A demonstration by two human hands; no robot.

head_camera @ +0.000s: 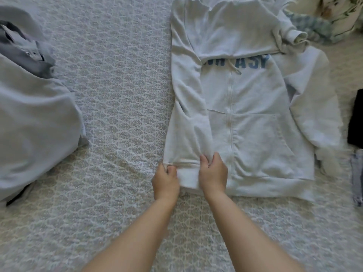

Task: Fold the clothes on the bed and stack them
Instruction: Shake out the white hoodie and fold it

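Observation:
A white zip hoodie (253, 122) with blue letters lies flat on the patterned bedspread (117, 107), hood folded down over the chest. Its left sleeve is folded in along the body, cuff near the hem. My left hand (166, 180) pinches the hem's left corner. My right hand (213, 172) grips the sleeve cuff and hem just right of it. The hoodie's right sleeve spreads out to the right.
A pile of pale and grey clothes (29, 107) sits at the left. A dark garment (356, 122) and a striped blue one (356, 183) lie at the right edge. Floral fabric (334, 18) is at the top right.

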